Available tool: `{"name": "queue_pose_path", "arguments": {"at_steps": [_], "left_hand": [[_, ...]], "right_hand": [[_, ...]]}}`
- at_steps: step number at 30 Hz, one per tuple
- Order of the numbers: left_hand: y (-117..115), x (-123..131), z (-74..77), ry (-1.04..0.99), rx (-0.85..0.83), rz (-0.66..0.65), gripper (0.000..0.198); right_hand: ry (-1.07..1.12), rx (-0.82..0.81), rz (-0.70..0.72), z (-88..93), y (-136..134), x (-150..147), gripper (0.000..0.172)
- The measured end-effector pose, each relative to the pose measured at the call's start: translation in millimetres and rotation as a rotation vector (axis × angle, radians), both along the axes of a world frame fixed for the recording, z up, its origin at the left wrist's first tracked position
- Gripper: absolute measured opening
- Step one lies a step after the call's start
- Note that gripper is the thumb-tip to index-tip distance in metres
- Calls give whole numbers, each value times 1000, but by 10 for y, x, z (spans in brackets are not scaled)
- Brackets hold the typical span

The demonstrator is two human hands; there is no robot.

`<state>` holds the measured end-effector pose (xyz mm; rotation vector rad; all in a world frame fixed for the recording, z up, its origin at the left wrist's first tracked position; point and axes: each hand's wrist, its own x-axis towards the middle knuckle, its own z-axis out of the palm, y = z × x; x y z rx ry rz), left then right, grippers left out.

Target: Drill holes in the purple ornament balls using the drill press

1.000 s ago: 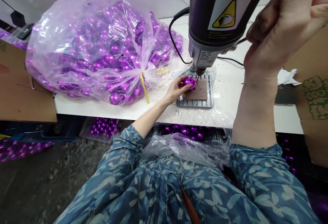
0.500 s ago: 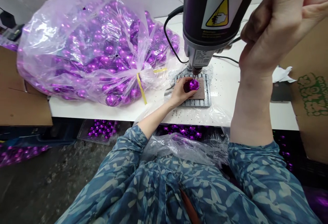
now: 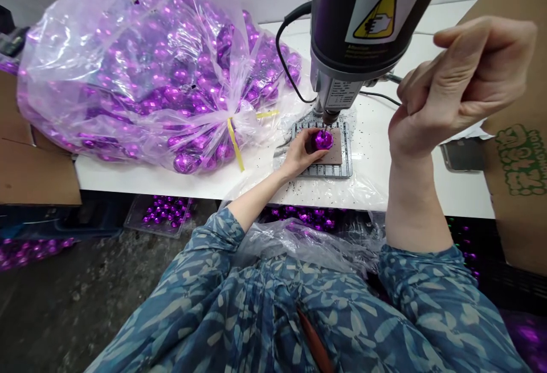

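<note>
My left hand (image 3: 300,154) pinches a shiny purple faceted ball (image 3: 323,140) between thumb and fingers. The ball rests on a brown square board (image 3: 331,156) that lies on the grey slotted base (image 3: 347,169) of a drill press. Right above the ball is the bit under the chuck (image 3: 330,117); I cannot tell whether it has entered the ball. My right hand (image 3: 457,85) is closed in a fist beside the dark drill press motor housing (image 3: 380,14). A metal lever (image 3: 393,78) runs from the press into this fist, its grip hidden by my fingers.
A big clear bag of purple balls (image 3: 162,77), tied with a yellow strip (image 3: 236,145), fills the table's left side. Cardboard boxes (image 3: 519,191) stand at both edges. A dark phone-like slab (image 3: 462,155) lies at right. Below the table sits a clear tray (image 3: 166,213) of balls.
My right hand has come down and toward me from the top right, still closed. My left hand and the ball stay in place under the bit. The view has shifted slightly.
</note>
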<state>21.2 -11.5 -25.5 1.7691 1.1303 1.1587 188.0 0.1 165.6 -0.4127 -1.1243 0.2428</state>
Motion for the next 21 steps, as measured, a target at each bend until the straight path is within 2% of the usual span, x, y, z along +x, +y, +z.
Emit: {"name": "queue_pose_path", "arguments": {"at_steps": [6,11,18,21], "left_hand": [[-7,6,1,-23,-9,-10,58],[-13,1,6,-23,-14,-3,59],[1,-8,-23,-9,-15,9,61],[2,-2,-31,-14,-13,8,60]], "right_hand": [[77,-18,-96,-175,48,-18,50],[109,53,-185,-372,141,-21,52],[75,95,-213,-467,230,4,57],[80,115,-209,-581,253,43,54]]}}
